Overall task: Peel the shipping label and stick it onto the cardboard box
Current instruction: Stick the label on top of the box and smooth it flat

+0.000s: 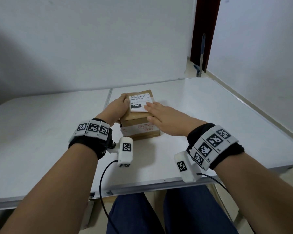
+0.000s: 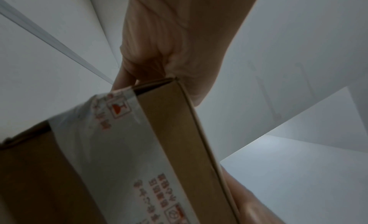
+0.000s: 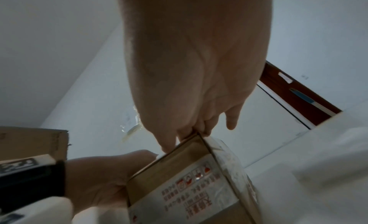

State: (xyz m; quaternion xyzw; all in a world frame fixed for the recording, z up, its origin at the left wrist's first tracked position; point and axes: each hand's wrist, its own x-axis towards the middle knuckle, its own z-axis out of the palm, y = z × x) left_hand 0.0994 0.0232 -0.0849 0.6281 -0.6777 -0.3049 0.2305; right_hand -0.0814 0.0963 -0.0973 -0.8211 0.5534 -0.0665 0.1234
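Observation:
A brown cardboard box with a taped front stands in the middle of the white table. A white shipping label with a barcode and a black "15H" patch lies on its top face. My left hand grips the box's left side, thumb on top beside the label. My right hand lies flat with straight fingers, the fingertips pressing on the label's near right part. The left wrist view shows the box and the left hand at its corner. In the right wrist view the right hand rests on the box's top edge.
The white folding table has a seam just left of the box, and its near edge is above my knees. A white wall stands behind it. A mop handle leans by a dark door at the back right. Cables hang from the wrist cameras.

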